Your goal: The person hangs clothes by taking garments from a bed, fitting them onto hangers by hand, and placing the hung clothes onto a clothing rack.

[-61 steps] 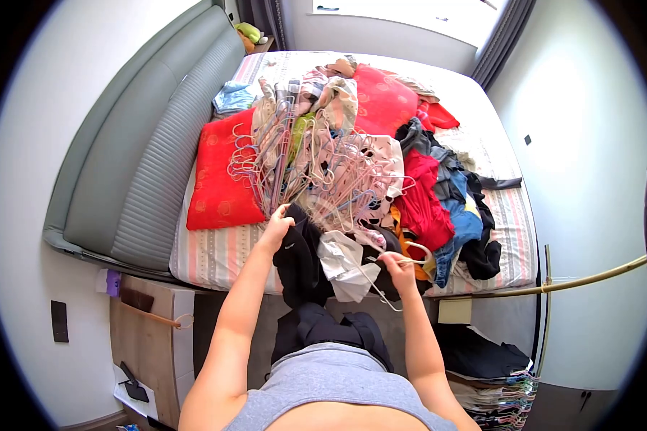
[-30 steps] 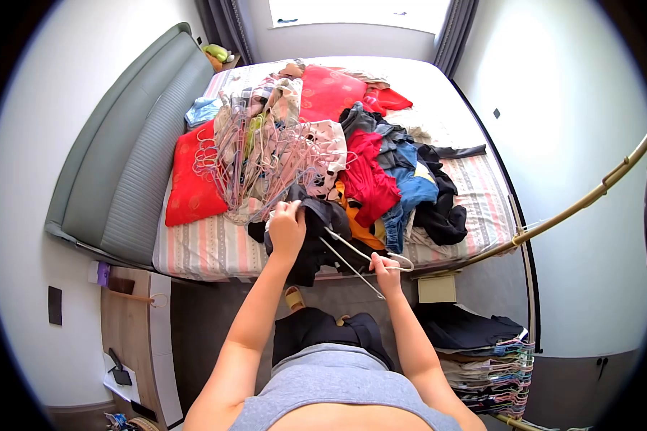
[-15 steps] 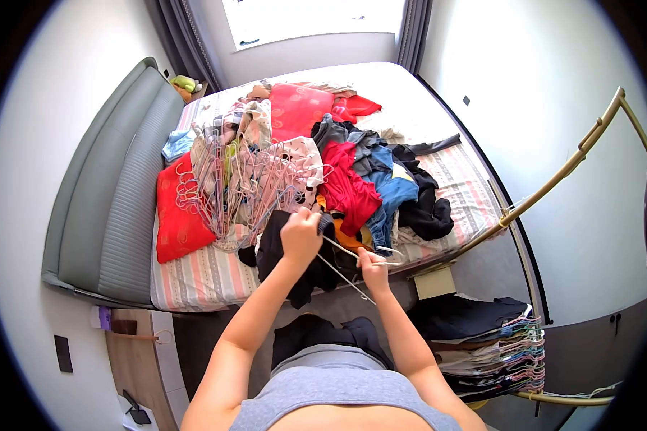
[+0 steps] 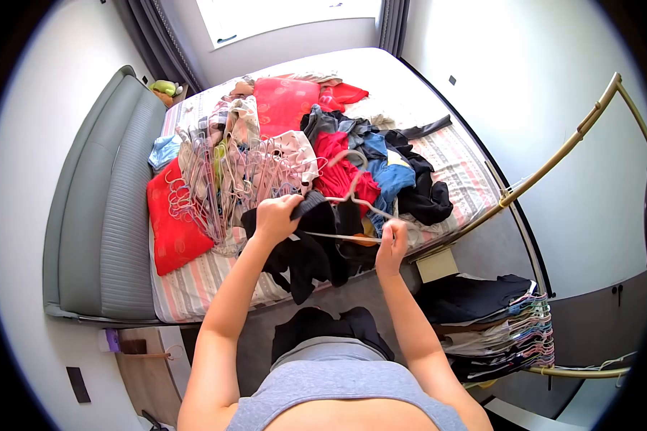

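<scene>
In the head view my left hand is closed on the ribbed edge of a black garment, which hangs down in loose folds at the near side of the bed. To its right, my right hand grips one end of a white clothes hanger. The hanger's hook points away from me, toward the bed. Its other end reaches the garment's ribbed opening; whether it is inside the cloth I cannot tell.
On the bed lie a heap of hangers, red pillows and a pile of clothes. Hung garments fill a rack at the lower right, where a curved gold pole rises. A grey headboard borders the left.
The hanger has turned, its hook swinging from the right to face the bed. My right hand has risen and moved right to its end. The black garment is held more spread.
</scene>
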A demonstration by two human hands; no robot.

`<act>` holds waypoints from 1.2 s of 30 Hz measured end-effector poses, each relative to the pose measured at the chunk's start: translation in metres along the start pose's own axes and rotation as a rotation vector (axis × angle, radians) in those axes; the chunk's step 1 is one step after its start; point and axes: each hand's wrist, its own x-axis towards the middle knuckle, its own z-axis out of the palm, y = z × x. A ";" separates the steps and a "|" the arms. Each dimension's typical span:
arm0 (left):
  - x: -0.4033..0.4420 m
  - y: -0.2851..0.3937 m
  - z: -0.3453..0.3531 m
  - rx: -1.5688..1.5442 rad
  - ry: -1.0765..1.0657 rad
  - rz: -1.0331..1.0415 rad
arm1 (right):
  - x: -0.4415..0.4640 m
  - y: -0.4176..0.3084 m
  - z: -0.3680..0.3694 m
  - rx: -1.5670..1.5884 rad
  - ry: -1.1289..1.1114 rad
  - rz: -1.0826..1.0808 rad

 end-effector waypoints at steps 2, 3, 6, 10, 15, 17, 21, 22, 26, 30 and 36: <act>0.000 -0.010 -0.006 -0.006 0.097 -0.048 | -0.026 0.013 -0.003 -0.059 -0.253 0.000; -0.001 -0.013 -0.010 -0.008 0.125 -0.073 | -0.038 0.017 0.003 -0.122 -0.411 -0.006; -0.004 -0.018 -0.020 -0.034 0.162 -0.065 | -0.074 0.026 0.033 -0.121 -0.669 0.076; -0.014 -0.025 -0.032 -0.089 0.212 -0.069 | -0.098 0.056 0.061 -0.403 -1.152 -0.058; -0.037 -0.075 -0.058 -0.100 0.217 -0.212 | -0.086 0.088 0.046 -0.905 -1.328 0.118; -0.053 -0.106 -0.058 -0.064 0.197 -0.201 | -0.062 0.078 0.034 -0.878 -1.194 0.096; -0.082 -0.147 -0.051 0.114 0.065 0.046 | -0.034 0.060 0.024 -0.982 -0.944 0.104; -0.085 -0.148 -0.049 0.142 0.022 0.092 | -0.031 0.059 0.022 -1.005 -0.902 0.165; -0.090 -0.153 -0.024 0.291 0.023 0.141 | -0.034 0.048 0.015 -0.969 -0.691 0.067; -0.084 -0.156 0.002 0.411 0.056 0.031 | -0.036 -0.029 0.014 -0.412 -0.882 0.238; -0.061 -0.119 0.022 -0.039 0.024 0.101 | -0.045 -0.055 0.019 0.069 -0.421 0.462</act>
